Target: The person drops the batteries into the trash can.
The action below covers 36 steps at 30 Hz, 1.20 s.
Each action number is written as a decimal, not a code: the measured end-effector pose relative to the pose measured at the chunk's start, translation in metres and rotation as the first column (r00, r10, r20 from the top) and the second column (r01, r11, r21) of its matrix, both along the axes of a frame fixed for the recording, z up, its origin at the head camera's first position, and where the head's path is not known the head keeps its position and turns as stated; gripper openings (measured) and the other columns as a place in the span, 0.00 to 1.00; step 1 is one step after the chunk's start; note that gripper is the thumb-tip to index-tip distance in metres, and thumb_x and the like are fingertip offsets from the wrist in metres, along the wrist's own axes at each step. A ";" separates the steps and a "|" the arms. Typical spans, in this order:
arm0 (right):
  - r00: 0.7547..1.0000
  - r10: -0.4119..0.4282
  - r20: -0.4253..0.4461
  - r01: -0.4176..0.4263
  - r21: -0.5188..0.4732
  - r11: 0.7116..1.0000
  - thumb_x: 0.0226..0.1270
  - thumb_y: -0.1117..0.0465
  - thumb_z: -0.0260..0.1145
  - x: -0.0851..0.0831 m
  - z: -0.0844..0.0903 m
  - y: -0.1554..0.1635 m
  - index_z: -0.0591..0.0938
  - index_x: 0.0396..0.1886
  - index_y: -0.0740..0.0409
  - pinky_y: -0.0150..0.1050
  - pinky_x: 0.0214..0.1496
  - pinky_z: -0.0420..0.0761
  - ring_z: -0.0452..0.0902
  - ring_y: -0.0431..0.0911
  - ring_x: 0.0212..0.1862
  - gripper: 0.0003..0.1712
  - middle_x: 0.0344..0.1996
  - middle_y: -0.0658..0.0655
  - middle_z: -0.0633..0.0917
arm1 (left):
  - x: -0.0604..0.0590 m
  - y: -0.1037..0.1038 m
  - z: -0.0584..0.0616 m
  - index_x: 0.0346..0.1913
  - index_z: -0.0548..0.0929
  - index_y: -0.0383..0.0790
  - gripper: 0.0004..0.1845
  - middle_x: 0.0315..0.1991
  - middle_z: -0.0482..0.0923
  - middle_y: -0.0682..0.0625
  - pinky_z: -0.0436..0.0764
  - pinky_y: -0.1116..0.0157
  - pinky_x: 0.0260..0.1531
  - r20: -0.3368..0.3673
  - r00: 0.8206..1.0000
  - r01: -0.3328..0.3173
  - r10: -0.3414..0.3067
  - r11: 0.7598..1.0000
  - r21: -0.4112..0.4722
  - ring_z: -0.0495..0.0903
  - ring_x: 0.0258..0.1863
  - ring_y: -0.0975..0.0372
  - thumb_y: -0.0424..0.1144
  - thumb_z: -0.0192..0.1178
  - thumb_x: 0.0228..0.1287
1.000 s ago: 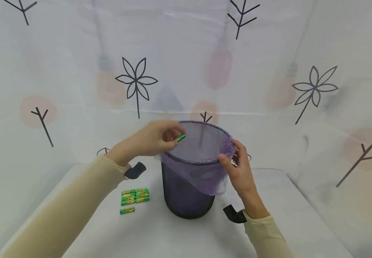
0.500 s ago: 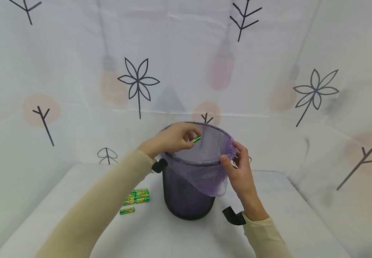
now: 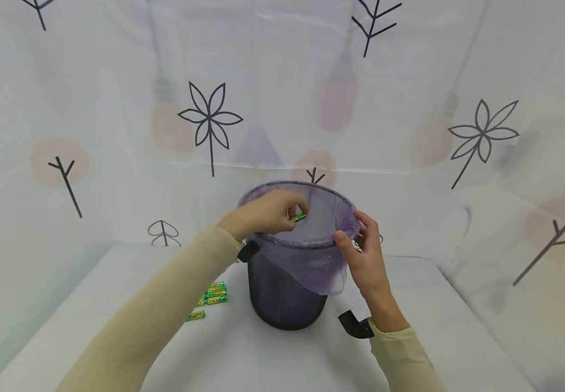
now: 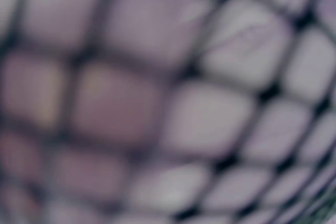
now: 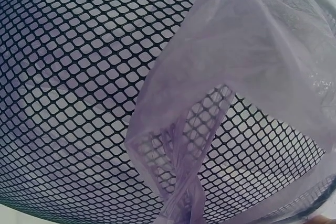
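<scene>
My left hand (image 3: pixel 274 212) pinches a green and gold battery (image 3: pixel 299 217) between thumb and fingers, over the opening of a black mesh trash bin (image 3: pixel 284 310). A thin purple trash bag (image 3: pixel 319 272) lines the bin and folds down outside its front. At the rim's right side, my right hand (image 3: pixel 368 260) grips bin and bag, thumb at the front and fingers around the side. Close up in the right wrist view are the mesh wall (image 5: pixel 79 93) and the loose bag edge (image 5: pixel 226 40). The left wrist view holds only blurred mesh (image 4: pixel 210 119), without the hand.
Several more batteries (image 3: pixel 216 294) lie on the white table (image 3: pixel 263 359) left of the bin, partly hidden behind the left sleeve (image 3: pixel 160 305). A white cloth backdrop (image 3: pixel 272 71) with printed plants rises behind and at both sides.
My left hand has carried the battery rightward from the rim's left side to over the bin's opening, then slightly lower. The right hand keeps its place on the rim.
</scene>
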State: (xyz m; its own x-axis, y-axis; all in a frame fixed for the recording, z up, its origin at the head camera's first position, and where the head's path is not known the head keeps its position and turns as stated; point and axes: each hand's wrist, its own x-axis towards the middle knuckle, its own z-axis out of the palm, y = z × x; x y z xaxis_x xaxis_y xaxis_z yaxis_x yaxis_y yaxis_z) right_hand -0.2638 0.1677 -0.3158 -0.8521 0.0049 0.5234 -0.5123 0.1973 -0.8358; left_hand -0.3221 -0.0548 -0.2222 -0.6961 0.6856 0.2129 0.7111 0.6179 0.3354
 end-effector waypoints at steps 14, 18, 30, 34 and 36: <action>1.000 -0.015 0.000 0.015 -0.041 0.999 0.66 0.57 0.63 -0.001 0.003 -0.003 0.57 0.69 0.53 0.37 0.52 0.70 0.67 0.47 0.56 0.36 0.60 0.58 0.69 | -0.002 0.001 -0.003 0.51 0.80 0.45 0.16 0.37 0.79 0.50 0.76 0.66 0.32 -0.031 0.999 -0.026 0.026 0.999 -0.020 0.77 0.32 0.61 0.38 0.65 0.60; 1.000 -0.012 -0.002 0.012 -0.065 0.998 0.65 0.56 0.63 -0.002 0.003 -0.004 0.58 0.69 0.53 0.37 0.52 0.70 0.67 0.47 0.55 0.36 0.59 0.58 0.70 | -0.002 0.001 -0.002 0.51 0.80 0.45 0.15 0.37 0.79 0.51 0.76 0.66 0.34 -0.052 0.998 -0.023 0.022 1.000 -0.009 0.77 0.32 0.61 0.39 0.64 0.61; 1.000 -0.026 -0.001 0.026 -0.085 0.996 0.65 0.58 0.63 -0.002 0.001 -0.004 0.59 0.68 0.56 0.32 0.48 0.72 0.69 0.47 0.53 0.36 0.60 0.60 0.70 | 0.015 -0.035 0.005 0.48 0.81 0.40 0.13 0.35 0.78 0.51 0.77 0.65 0.32 -0.313 0.948 0.164 -0.049 0.922 0.352 0.75 0.29 0.65 0.35 0.63 0.60; 0.999 -0.032 -0.009 0.032 -0.086 0.996 0.65 0.58 0.63 -0.003 0.001 -0.004 0.59 0.68 0.56 0.33 0.48 0.71 0.68 0.47 0.53 0.35 0.60 0.60 0.70 | 0.036 -0.059 0.001 0.46 0.81 0.40 0.12 0.37 0.77 0.54 0.76 0.66 0.29 -0.329 0.943 0.172 -0.040 0.909 0.380 0.73 0.31 0.65 0.32 0.63 0.59; 0.999 -0.035 -0.007 0.035 -0.086 0.996 0.65 0.58 0.63 -0.003 0.001 -0.005 0.59 0.68 0.56 0.33 0.49 0.70 0.68 0.47 0.53 0.35 0.60 0.60 0.71 | 0.046 -0.072 -0.005 0.46 0.80 0.41 0.12 0.38 0.77 0.54 0.75 0.66 0.30 -0.327 0.945 0.152 -0.026 0.918 0.367 0.73 0.32 0.65 0.32 0.64 0.59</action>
